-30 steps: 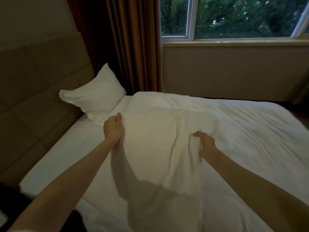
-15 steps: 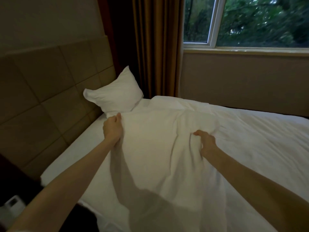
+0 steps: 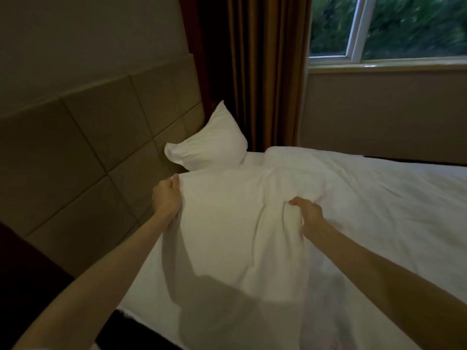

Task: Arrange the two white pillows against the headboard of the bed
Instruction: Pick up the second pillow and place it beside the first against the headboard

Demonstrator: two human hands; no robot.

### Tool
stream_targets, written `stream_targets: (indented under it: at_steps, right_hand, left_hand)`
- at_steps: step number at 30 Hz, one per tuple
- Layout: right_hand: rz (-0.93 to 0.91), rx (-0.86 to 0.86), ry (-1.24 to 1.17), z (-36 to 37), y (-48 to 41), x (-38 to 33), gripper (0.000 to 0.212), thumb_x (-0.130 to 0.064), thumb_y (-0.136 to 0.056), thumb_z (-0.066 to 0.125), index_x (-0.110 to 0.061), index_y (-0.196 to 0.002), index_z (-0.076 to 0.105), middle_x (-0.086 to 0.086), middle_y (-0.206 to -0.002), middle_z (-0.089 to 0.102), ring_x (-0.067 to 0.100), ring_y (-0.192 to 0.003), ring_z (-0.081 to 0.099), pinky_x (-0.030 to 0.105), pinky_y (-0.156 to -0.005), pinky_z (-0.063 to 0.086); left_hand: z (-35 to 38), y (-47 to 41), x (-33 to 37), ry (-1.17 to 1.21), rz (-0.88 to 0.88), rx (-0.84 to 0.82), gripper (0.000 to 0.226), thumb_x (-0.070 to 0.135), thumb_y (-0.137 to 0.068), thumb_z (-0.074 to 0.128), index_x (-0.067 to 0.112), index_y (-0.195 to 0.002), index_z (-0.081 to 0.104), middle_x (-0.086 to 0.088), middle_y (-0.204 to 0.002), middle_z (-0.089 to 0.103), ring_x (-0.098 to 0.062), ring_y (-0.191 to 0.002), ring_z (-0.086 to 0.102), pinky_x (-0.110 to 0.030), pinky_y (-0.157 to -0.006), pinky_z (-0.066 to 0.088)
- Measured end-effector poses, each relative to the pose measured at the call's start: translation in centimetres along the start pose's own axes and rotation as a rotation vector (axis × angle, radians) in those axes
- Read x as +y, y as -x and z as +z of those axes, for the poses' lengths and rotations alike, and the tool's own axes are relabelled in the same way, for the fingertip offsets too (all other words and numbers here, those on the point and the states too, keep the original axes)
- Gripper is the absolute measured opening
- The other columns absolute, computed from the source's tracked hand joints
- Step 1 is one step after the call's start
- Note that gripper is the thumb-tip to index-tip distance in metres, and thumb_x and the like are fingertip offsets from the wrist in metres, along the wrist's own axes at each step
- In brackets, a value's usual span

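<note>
Left hand: my left hand [image 3: 165, 198] is clenched on the upper left corner of the white pillow I hold [image 3: 227, 228], fingers curled over its edge, arm stretched forward.
Right hand: my right hand [image 3: 307, 214] grips a bunched fold of the same pillow on its right side, the cloth pinched between thumb and fingers.
Held pillow: it spans between my two hands, raised above the bed [image 3: 394, 213] and hanging down toward me, its lower part in shadow.
Second pillow: the far pillow [image 3: 209, 145] stands tilted just beyond my left hand, leaning against the headboard [image 3: 83, 152], one corner pointing up.
Headboard: padded tan panels, running along the side of my left arm.
Duvet: the white duvet [image 3: 366, 183] covers the bed beyond and outside my right hand, lightly creased.
Curtain: a brown curtain [image 3: 267, 72] hangs behind the far pillow.
Window: the window [image 3: 386, 29] sits above and beyond my right hand, green leaves outside, blurred.
</note>
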State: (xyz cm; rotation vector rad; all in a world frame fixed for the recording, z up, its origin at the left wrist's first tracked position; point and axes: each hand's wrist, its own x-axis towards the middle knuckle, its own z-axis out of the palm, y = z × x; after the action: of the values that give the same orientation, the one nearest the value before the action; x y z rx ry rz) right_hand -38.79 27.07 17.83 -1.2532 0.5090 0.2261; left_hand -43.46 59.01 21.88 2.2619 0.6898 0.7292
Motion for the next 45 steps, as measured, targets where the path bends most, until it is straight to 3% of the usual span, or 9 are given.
stream_targets:
  at_steps: [10,16,23,28,30,32,35,41,45]
  right_hand:
    - [0.048,-0.019,0.027,8.7,-2.7,1.7,0.060,-0.004,-0.071,0.070,0.004,-0.129,0.053,0.022,-0.127,0.060,0.030,-0.101,0.057,0.039,-0.084,0.047]
    - [0.077,-0.085,-0.022,11.8,-5.5,2.0,0.056,0.000,-0.074,0.066,0.005,-0.128,0.054,0.015,-0.103,0.059,0.028,-0.095,0.055,0.033,-0.071,0.048]
    - [0.117,-0.135,-0.068,15.2,-8.1,2.6,0.054,0.004,-0.077,0.064,0.009,-0.130,0.051,0.020,-0.116,0.061,0.029,-0.095,0.056,0.035,-0.068,0.047]
    - [0.148,-0.217,-0.044,19.2,-9.3,3.3,0.001,0.001,-0.086,0.059,0.000,-0.087,0.060,0.005,-0.055,0.066,0.019,-0.049,0.062,0.019,-0.036,0.048]
    - [0.130,-0.227,-0.039,20.7,-9.8,3.9,0.010,-0.003,-0.087,0.059,0.001,-0.096,0.061,0.008,-0.078,0.072,0.021,-0.064,0.064,0.021,-0.044,0.052]
    - [0.144,-0.214,-0.015,23.3,-11.1,5.2,0.039,-0.006,-0.086,0.061,0.005,-0.123,0.057,0.013,-0.118,0.063,0.032,-0.094,0.062,0.035,-0.075,0.055]
    - [0.167,-0.171,0.047,25.4,-12.5,6.7,0.050,-0.007,-0.084,0.064,0.007,-0.131,0.053,0.023,-0.135,0.056,0.041,-0.122,0.054,0.051,-0.103,0.045]
    - [0.202,-0.158,0.211,33.1,-16.1,10.6,0.050,-0.005,-0.081,0.061,0.007,-0.129,0.054,0.026,-0.129,0.059,0.041,-0.118,0.057,0.053,-0.101,0.047]
    - [0.273,-0.261,0.453,36.1,-18.0,14.0,0.063,-0.008,-0.085,0.059,-0.002,-0.144,0.038,0.021,-0.144,0.047,0.037,-0.128,0.048,0.043,-0.105,0.042]
  left_hand:
    - [-1.2,-7.4,-4.5,-0.057,-0.007,0.032,0.052,0.037,-0.098,0.034,0.001,-0.085,0.068,-0.020,-0.081,0.067,-0.036,-0.080,0.063,-0.033,-0.065,0.038]
    - [-0.9,-10.4,-4.1,-0.085,0.005,0.074,0.051,0.038,-0.098,0.034,0.003,-0.078,0.065,-0.008,-0.071,0.056,-0.026,-0.071,0.055,-0.033,-0.064,0.035]
    - [-1.5,-13.1,-2.1,-0.143,0.111,0.145,0.049,0.034,-0.099,0.034,0.013,-0.057,0.046,-0.003,-0.056,0.049,-0.023,-0.058,0.047,-0.031,-0.058,0.027]
    - [-2.1,-15.9,-2.0,-0.178,0.158,0.164,0.050,0.035,-0.099,0.033,0.021,-0.051,0.037,0.002,-0.050,0.044,-0.017,-0.051,0.041,-0.032,-0.053,0.019]
    - [-2.2,-16.9,-2.3,-0.151,0.179,0.159,0.048,0.036,-0.098,0.034,0.019,-0.054,0.041,-0.002,-0.056,0.047,-0.020,-0.056,0.043,-0.033,-0.057,0.024]
    - [-1.9,-19.0,-3.4,-0.104,0.187,0.146,0.048,0.038,-0.098,0.033,0.021,-0.053,0.039,0.002,-0.053,0.046,-0.017,-0.053,0.042,-0.035,-0.058,0.029]
    - [-1.7,-20.2,-3.9,-0.058,0.225,0.131,0.051,0.037,-0.098,0.035,0.027,-0.049,0.032,0.010,-0.048,0.039,-0.006,-0.047,0.036,-0.032,-0.052,0.027]
    - [-1.2,-26.2,-8.6,-0.108,0.282,0.097,0.049,0.036,-0.099,0.035,0.031,-0.050,0.030,0.012,-0.048,0.036,-0.006,-0.045,0.037,-0.024,-0.049,0.018]
    - [0.7,-28.1,-14.4,-0.255,0.241,-0.096,0.044,0.038,-0.098,0.036,0.015,-0.061,0.045,-0.008,-0.060,0.058,-0.029,-0.059,0.057,-0.033,-0.057,0.038]
